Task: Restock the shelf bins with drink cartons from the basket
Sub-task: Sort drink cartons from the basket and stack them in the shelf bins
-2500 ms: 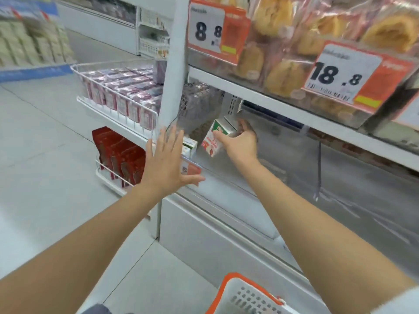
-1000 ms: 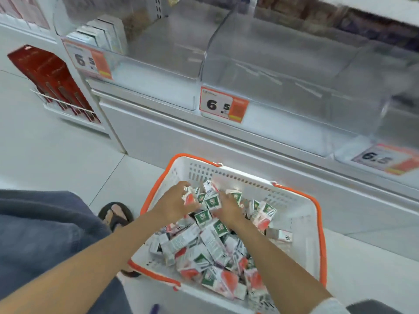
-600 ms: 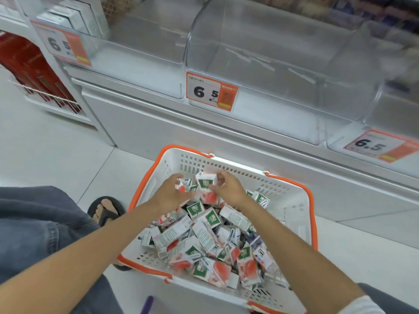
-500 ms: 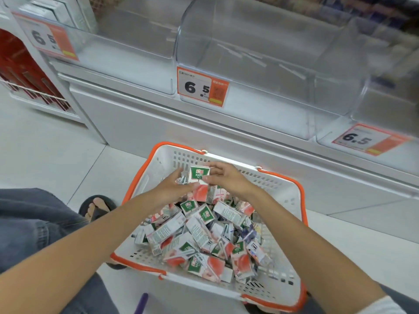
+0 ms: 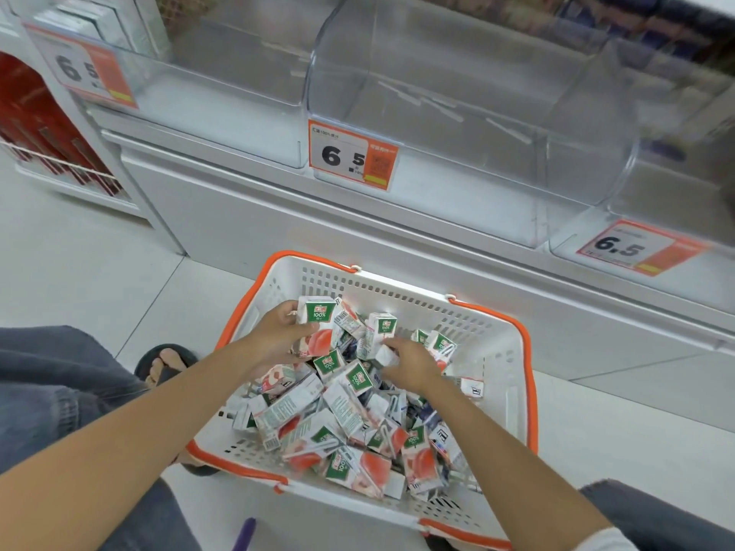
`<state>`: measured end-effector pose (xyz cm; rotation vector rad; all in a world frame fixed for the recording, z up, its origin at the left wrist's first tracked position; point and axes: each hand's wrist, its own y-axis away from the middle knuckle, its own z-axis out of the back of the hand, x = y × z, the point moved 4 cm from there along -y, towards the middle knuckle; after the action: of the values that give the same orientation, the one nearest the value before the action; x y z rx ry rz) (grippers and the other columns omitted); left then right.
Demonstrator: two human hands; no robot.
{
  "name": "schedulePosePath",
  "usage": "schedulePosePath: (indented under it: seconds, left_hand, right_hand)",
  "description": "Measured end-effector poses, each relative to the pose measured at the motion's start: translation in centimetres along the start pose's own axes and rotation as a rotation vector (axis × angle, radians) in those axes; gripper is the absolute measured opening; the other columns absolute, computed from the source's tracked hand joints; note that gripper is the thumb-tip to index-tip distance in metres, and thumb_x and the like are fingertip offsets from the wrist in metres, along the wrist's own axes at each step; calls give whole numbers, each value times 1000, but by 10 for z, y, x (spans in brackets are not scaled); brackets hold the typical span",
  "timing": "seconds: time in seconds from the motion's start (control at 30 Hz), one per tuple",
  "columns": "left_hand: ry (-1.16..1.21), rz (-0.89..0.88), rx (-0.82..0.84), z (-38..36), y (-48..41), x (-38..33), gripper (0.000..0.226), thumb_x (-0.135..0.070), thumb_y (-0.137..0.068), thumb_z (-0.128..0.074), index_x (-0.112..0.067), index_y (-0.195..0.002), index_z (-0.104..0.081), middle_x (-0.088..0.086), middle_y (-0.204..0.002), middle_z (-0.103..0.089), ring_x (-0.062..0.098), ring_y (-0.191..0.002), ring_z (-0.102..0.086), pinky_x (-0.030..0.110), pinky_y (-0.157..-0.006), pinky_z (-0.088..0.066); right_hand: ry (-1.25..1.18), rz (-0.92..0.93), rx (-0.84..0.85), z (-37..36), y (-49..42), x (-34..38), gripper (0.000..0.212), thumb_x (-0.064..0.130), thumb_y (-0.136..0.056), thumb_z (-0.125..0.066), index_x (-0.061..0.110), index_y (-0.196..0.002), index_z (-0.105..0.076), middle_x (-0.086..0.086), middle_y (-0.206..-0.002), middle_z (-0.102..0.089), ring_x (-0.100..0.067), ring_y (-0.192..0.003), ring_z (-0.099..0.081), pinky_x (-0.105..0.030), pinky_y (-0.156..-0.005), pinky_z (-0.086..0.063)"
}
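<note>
A white basket with an orange rim (image 5: pixel 513 391) stands on the floor, holding several small white, green and red drink cartons (image 5: pixel 342 423). My left hand (image 5: pixel 274 336) is shut on one upright drink carton (image 5: pixel 316 324) over the far part of the basket. My right hand (image 5: pixel 409 361) is closed around a second carton (image 5: pixel 380 332) just to its right. Clear plastic shelf bins (image 5: pixel 437 125) sit above the basket, with orange and white price tags (image 5: pixel 352 159) reading 6.5 on their fronts.
The left bin (image 5: pixel 222 89) holds white cartons (image 5: pixel 87 21) at its far left. Red boxes (image 5: pixel 43 129) fill a wire rack at the left edge. A white cabinet front (image 5: pixel 246 224) runs below the bins. My knees in jeans (image 5: pixel 51 391) and a sandalled foot (image 5: pixel 165 363) flank the basket.
Earlier my right hand put a carton into the left bin. Both hands then dropped into the basket; the left now holds one carton upright and the right has closed on another.
</note>
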<state>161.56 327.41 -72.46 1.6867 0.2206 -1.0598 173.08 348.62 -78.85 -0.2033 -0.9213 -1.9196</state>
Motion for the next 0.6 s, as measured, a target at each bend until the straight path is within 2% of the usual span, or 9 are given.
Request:
schedulePosePath:
  seconds: [0.07, 0.1, 0.17, 0.27, 0.37, 0.43, 0.5, 0.53, 0.6]
  left_hand:
    - [22, 3, -16, -1, -1, -3, 40, -11, -92, -63, -20, -129, -49, 4, -130, -57, 23, -116, -57, 38, -74, -58]
    - [32, 0, -23, -1, 0, -5, 41, -12, -93, -63, -20, -130, -49, 5, -129, -57, 23, -116, -57, 39, -76, -58]
    - [36, -15, -28, -1, 1, -10, 38, -15, -94, -61, -20, -129, -49, 5, -128, -58, 21, -112, -58, 42, -83, -57]
    - [100, -56, -20, -1, 5, -21, 33, -20, -97, -57, -20, -129, -49, 6, -126, -62, 19, -107, -62, 44, -85, -57]
    - [178, -93, 81, -4, 16, -38, 38, -47, -95, -51, -26, -127, -55, 5, -114, -70, 20, -106, -65, 47, -90, -55]
    - [159, -148, 151, -5, 27, -50, 51, -61, -82, -55, -30, -123, -56, 2, -112, -71, 18, -101, -68, 40, -84, -57]
    - [136, -201, 170, -1, 36, -60, 60, -46, -74, -73, -26, -126, -49, 4, -115, -70, 22, -96, -71, 32, -75, -57]
    - [126, -222, 163, 4, 40, -65, 62, -31, -74, -79, -24, -128, -47, 5, -115, -69, 24, -94, -72, 31, -73, -57]
    - [102, -253, 133, 13, 48, -78, 66, -7, -76, -79, -21, -130, -44, 7, -114, -68, 24, -94, -71, 33, -76, -57]
  right_hand:
    - [-244, 31, -62, 21, 1, 19, 49, 8, -80, -70, 20, -126, -60, 1, -108, -66, -15, -75, -71, -36, -62, -62]
    - [-383, 55, -74, 33, 3, 32, 47, 5, -80, -69, 20, -124, -60, 2, -109, -67, -13, -75, -72, -32, -60, -61]
    - [-605, 128, -30, 59, 5, 62, 47, 3, -80, -69, 26, -120, -61, 1, -115, -69, -11, -88, -72, -25, -67, -60]
    - [-797, 258, 83, 83, 11, 107, 45, 5, -83, -71, 29, -120, -61, 4, -110, -74, -17, -100, -71, -30, -84, -58]
    - [-890, 300, 86, 95, 17, 139, 40, 1, -85, -68, 20, -120, -62, 0, -110, -73, -17, -101, -70, -31, -88, -55]
    - [-922, 292, 71, 99, 20, 153, 40, 1, -86, -68, 10, -124, -61, -8, -112, -72, -20, -96, -69, -32, -87, -55]
    - [-919, 272, 50, 105, 25, 167, 47, 6, -87, -69, 5, -131, -56, -17, -116, -69, -22, -95, -68, -31, -86, -55]
    - [-866, 282, 33, 109, 28, 175, 49, 9, -87, -70, 8, -134, -54, -18, -122, -66, -21, -100, -66, -30, -86, -55]
    - [-655, 329, -30, 120, 32, 194, 52, 20, -87, -71, 23, -136, -54, -8, -138, -55, -16, -120, -55, -28, -91, -49]
